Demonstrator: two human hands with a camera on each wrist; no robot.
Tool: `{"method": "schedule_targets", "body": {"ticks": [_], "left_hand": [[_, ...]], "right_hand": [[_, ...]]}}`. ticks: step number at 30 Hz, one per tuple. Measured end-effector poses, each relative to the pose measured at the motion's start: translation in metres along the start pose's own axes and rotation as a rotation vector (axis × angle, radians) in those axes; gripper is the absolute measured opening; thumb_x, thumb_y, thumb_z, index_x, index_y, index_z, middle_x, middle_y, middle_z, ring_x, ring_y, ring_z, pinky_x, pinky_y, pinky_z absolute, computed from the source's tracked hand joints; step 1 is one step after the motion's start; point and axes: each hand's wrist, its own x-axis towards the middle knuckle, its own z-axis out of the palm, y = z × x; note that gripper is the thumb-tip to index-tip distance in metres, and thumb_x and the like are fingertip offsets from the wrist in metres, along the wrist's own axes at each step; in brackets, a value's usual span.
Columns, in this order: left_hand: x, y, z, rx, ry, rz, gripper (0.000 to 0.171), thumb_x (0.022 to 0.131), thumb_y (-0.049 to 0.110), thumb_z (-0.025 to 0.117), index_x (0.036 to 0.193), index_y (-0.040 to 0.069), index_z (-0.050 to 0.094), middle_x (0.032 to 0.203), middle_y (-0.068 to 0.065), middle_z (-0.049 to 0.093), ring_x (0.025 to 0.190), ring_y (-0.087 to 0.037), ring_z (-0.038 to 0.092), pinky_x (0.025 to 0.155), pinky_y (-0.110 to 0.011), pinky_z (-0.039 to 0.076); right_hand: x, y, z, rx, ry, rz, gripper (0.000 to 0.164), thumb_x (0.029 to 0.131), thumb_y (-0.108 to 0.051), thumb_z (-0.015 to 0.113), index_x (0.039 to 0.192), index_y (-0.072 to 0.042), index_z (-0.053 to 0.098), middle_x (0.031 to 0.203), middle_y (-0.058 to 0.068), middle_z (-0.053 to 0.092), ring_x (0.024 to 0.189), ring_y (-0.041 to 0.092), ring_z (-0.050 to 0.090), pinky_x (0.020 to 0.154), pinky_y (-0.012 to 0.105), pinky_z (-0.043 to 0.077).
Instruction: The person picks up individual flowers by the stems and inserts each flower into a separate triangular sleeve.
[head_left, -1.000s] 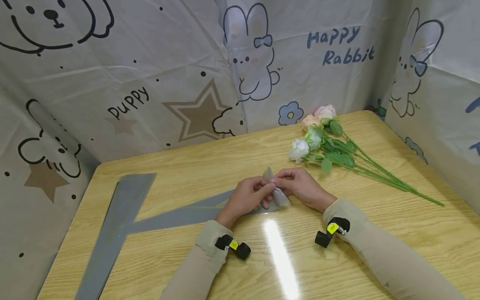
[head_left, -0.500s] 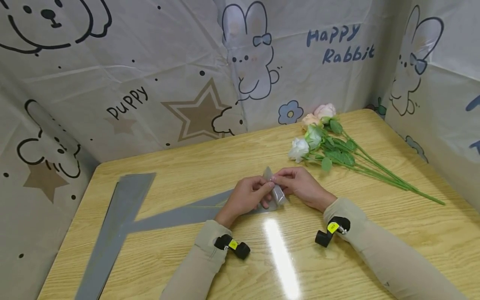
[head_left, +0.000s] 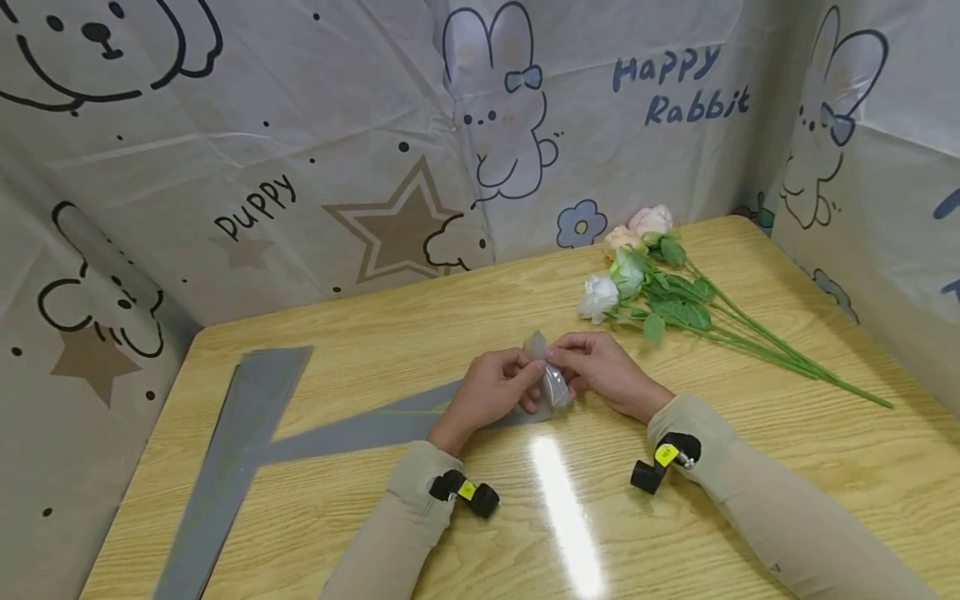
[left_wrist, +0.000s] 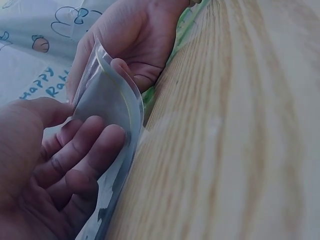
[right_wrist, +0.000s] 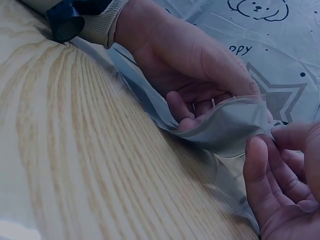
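Observation:
A long tapered grey plastic flower sleeve with thin yellow lines lies across the table, its wide end raised between the two hands. My left hand pinches the edge of that end between thumb and fingers. From the other side, my right hand pinches the edge close to the left fingertips. In the left wrist view the sleeve's clear-edged film bows outward between the hands. The right wrist view has the film curved around the left hand's lower fingers. Whether the sleeve's layers are apart is unclear.
More grey sleeves lie stacked at the table's left, under the held sleeve's narrow tip. Artificial roses, white and pink, rest at the back right with green stems pointing right. A printed cloth walls the table.
The sleeve's near corner, spread flat toward the front a second ago, has curled up into a narrow fold between the hands. Both hands stay almost in place, still pinching the film.

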Motion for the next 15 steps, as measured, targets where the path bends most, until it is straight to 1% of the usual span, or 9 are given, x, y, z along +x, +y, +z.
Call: {"method": "schedule_targets", "body": {"ticks": [4, 8, 12, 15], "left_hand": [[-0.0018, 0.0019, -0.0006, 0.029, -0.002, -0.004, 0.028, 0.103, 0.035, 0.064, 0.091, 0.011, 0.071, 0.079, -0.007, 0.074, 0.061, -0.011, 0.071, 0.061, -0.028, 0.059], [-0.0029, 0.0039, -0.0005, 0.052, -0.013, 0.006, 0.028, 0.104, 0.034, 0.063, 0.091, 0.01, 0.071, 0.078, -0.007, 0.074, 0.061, -0.011, 0.07, 0.061, -0.028, 0.06], [-0.003, 0.005, -0.0001, 0.07, -0.014, 0.021, 0.029, 0.104, 0.033, 0.063, 0.09, 0.009, 0.071, 0.076, -0.007, 0.074, 0.061, -0.01, 0.069, 0.06, -0.027, 0.059], [-0.0031, 0.0054, 0.0, 0.079, -0.01, 0.029, 0.029, 0.104, 0.033, 0.062, 0.089, 0.009, 0.07, 0.075, -0.007, 0.073, 0.06, -0.009, 0.069, 0.06, -0.027, 0.059]], "right_hand": [[-0.0008, 0.0, -0.0003, -0.011, -0.009, -0.005, 0.021, 0.104, -0.018, 0.061, 0.111, 0.0, 0.068, 0.084, -0.002, 0.068, 0.068, 0.01, 0.063, 0.057, 0.025, 0.057], [-0.0012, 0.0001, -0.0006, -0.016, -0.015, -0.009, 0.017, 0.102, -0.017, 0.061, 0.107, -0.002, 0.069, 0.085, -0.003, 0.067, 0.067, 0.009, 0.063, 0.058, 0.025, 0.058], [-0.0004, 0.0011, -0.0005, -0.003, -0.013, 0.001, 0.012, 0.101, -0.015, 0.061, 0.104, -0.005, 0.069, 0.085, -0.003, 0.069, 0.066, 0.009, 0.063, 0.059, 0.025, 0.058], [-0.0002, 0.0013, -0.0006, -0.005, -0.01, 0.006, 0.012, 0.101, -0.014, 0.061, 0.104, -0.005, 0.068, 0.084, -0.004, 0.072, 0.066, 0.009, 0.064, 0.06, 0.026, 0.059]]}}
